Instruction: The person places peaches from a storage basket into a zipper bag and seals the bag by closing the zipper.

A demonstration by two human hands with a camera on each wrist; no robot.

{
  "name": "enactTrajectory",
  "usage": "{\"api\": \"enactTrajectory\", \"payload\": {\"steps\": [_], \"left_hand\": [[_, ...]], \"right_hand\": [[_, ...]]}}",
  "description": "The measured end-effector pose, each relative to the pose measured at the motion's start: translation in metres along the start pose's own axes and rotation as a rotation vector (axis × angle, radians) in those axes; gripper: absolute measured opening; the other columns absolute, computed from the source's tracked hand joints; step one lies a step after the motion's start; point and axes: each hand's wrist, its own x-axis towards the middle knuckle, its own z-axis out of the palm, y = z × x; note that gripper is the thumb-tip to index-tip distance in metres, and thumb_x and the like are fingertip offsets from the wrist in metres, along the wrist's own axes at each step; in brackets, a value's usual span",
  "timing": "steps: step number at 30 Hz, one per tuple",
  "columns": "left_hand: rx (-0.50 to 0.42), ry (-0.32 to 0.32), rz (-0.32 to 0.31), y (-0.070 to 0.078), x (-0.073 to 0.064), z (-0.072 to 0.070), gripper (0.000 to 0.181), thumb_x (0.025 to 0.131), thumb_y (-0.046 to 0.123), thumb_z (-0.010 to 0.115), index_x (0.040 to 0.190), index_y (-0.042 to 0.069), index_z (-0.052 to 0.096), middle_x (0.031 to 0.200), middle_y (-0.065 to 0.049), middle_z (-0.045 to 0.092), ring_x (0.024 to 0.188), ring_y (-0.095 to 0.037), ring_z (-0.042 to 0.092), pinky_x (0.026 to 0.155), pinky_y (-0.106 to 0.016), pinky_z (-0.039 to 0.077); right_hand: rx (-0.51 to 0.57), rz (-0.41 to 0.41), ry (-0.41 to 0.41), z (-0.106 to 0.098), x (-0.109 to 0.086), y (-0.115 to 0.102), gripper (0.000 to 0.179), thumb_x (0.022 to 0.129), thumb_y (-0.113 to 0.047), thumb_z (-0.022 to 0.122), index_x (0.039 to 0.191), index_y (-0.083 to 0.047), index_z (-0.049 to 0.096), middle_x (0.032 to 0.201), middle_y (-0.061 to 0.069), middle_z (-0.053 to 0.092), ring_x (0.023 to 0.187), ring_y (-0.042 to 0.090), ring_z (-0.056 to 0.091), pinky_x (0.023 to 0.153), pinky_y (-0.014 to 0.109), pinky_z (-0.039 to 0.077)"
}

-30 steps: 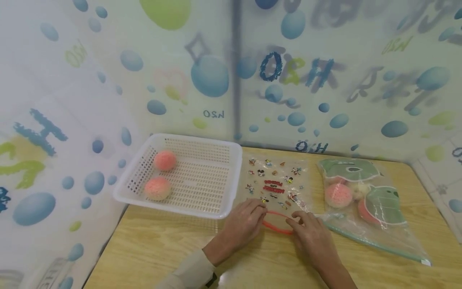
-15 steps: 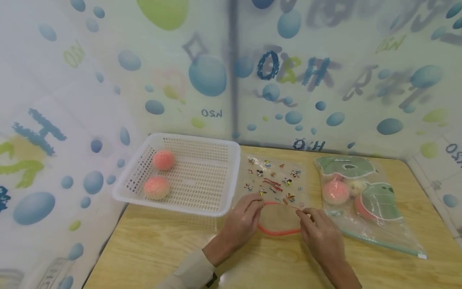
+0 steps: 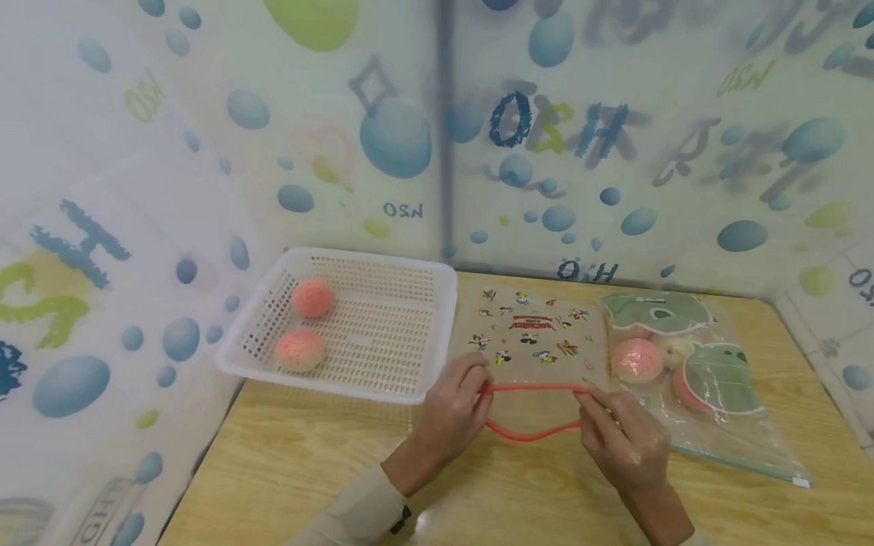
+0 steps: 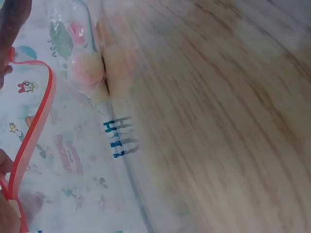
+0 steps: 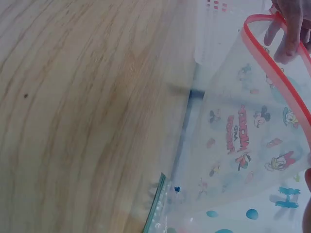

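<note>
A clear zip bag with cartoon prints and a red zip edge lies in front of me in the head view. My left hand pinches the left end of its red mouth, while my right hand grips the right end. Between the hands the mouth gapes, its near edge sagging in a curve. In the left wrist view the red edge bows outward between the fingers. The right wrist view has the bag stretched with its print visible. Nothing is seen inside this bag.
At left stands a white perforated basket holding two pink-and-cream balls, one upper and one lower. On the right lies another clear bag with green animal prints and several similar balls inside. A patterned wall backs the wooden table.
My right hand has moved right, away from the left hand. The bag's red mouth has widened and its far edge is pulled straight. The basket and the other bag stay put.
</note>
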Motion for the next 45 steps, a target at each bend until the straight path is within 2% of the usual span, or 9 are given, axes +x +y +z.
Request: {"api": "enactTrajectory", "payload": {"steps": [6, 11, 18, 22, 25, 30, 36, 41, 45], "left_hand": [[-0.103, 0.057, 0.008, 0.012, 0.005, 0.006, 0.014, 0.082, -0.008, 0.069, 0.089, -0.002, 0.06, 0.115, -0.017, 0.065, 0.117, -0.036, 0.063, 0.1, -0.036, 0.049], [-0.144, 0.07, 0.021, 0.018, 0.007, 0.012, 0.013, 0.085, -0.009, 0.068, 0.094, -0.003, 0.061, 0.116, -0.018, 0.064, 0.118, -0.036, 0.063, 0.102, -0.036, 0.048], [-0.133, 0.077, -0.045, 0.007, 0.004, 0.004, 0.015, 0.083, -0.01, 0.065, 0.093, -0.001, 0.058, 0.116, -0.018, 0.064, 0.118, -0.039, 0.062, 0.102, -0.041, 0.048], [-0.078, 0.058, -0.038, 0.003, 0.004, 0.002, 0.015, 0.081, -0.01, 0.067, 0.09, -0.001, 0.059, 0.114, -0.016, 0.066, 0.118, -0.037, 0.063, 0.101, -0.042, 0.048], [-0.044, 0.043, -0.066, 0.003, 0.003, 0.001, 0.015, 0.08, -0.008, 0.068, 0.089, 0.001, 0.059, 0.111, -0.014, 0.069, 0.117, -0.034, 0.064, 0.1, -0.042, 0.049], [-0.064, -0.002, -0.086, 0.008, 0.004, 0.001, 0.017, 0.082, -0.005, 0.068, 0.095, 0.002, 0.059, 0.116, -0.013, 0.068, 0.12, -0.028, 0.063, 0.1, -0.038, 0.049], [-0.111, -0.001, -0.047, 0.014, 0.008, 0.006, 0.014, 0.084, -0.005, 0.067, 0.093, 0.001, 0.058, 0.121, -0.014, 0.065, 0.124, -0.029, 0.06, 0.101, -0.035, 0.048], [-0.149, 0.024, -0.069, 0.009, 0.008, 0.007, 0.016, 0.083, -0.008, 0.067, 0.093, 0.0, 0.058, 0.121, -0.016, 0.064, 0.122, -0.033, 0.061, 0.102, -0.039, 0.048], [-0.132, 0.015, -0.099, 0.004, 0.007, 0.005, 0.015, 0.085, -0.007, 0.066, 0.093, 0.002, 0.058, 0.119, -0.016, 0.065, 0.121, -0.035, 0.061, 0.102, -0.042, 0.048]], "right_hand": [[0.076, -0.085, 0.035, 0.008, 0.006, -0.006, 0.021, 0.091, -0.002, 0.06, 0.079, 0.006, 0.076, 0.073, 0.013, 0.071, 0.046, 0.025, 0.057, 0.035, 0.034, 0.042], [0.13, -0.139, -0.022, 0.014, 0.007, -0.009, 0.02, 0.094, -0.002, 0.061, 0.086, 0.006, 0.077, 0.077, 0.013, 0.072, 0.051, 0.023, 0.059, 0.038, 0.031, 0.045], [0.002, -0.053, 0.1, 0.001, 0.009, 0.006, 0.025, 0.09, -0.002, 0.061, 0.07, 0.005, 0.074, 0.069, 0.012, 0.069, 0.043, 0.028, 0.054, 0.033, 0.038, 0.037], [0.003, -0.054, 0.112, -0.002, 0.01, 0.01, 0.024, 0.089, -0.002, 0.063, 0.068, 0.004, 0.074, 0.068, 0.013, 0.068, 0.042, 0.029, 0.053, 0.032, 0.038, 0.036], [0.005, -0.053, 0.125, -0.002, 0.01, 0.009, 0.026, 0.089, -0.003, 0.064, 0.066, 0.003, 0.073, 0.066, 0.014, 0.067, 0.041, 0.028, 0.051, 0.032, 0.038, 0.035], [0.001, -0.05, 0.13, 0.001, 0.006, 0.006, 0.026, 0.091, -0.007, 0.066, 0.067, 0.0, 0.075, 0.065, 0.013, 0.062, 0.037, 0.022, 0.046, 0.031, 0.031, 0.034], [-0.028, -0.052, 0.045, 0.004, -0.005, 0.004, 0.022, 0.089, -0.004, 0.057, 0.08, 0.0, 0.077, 0.071, 0.015, 0.062, 0.039, 0.021, 0.048, 0.031, 0.029, 0.036], [-0.123, 0.035, -0.12, -0.004, -0.011, 0.01, 0.028, 0.092, -0.007, 0.048, 0.089, 0.002, 0.074, 0.083, 0.021, 0.062, 0.053, 0.032, 0.056, 0.038, 0.041, 0.045], [-0.189, 0.095, -0.256, -0.014, -0.016, 0.019, 0.031, 0.095, -0.016, 0.045, 0.092, 0.0, 0.072, 0.096, 0.026, 0.061, 0.071, 0.044, 0.058, 0.048, 0.052, 0.045]]}}
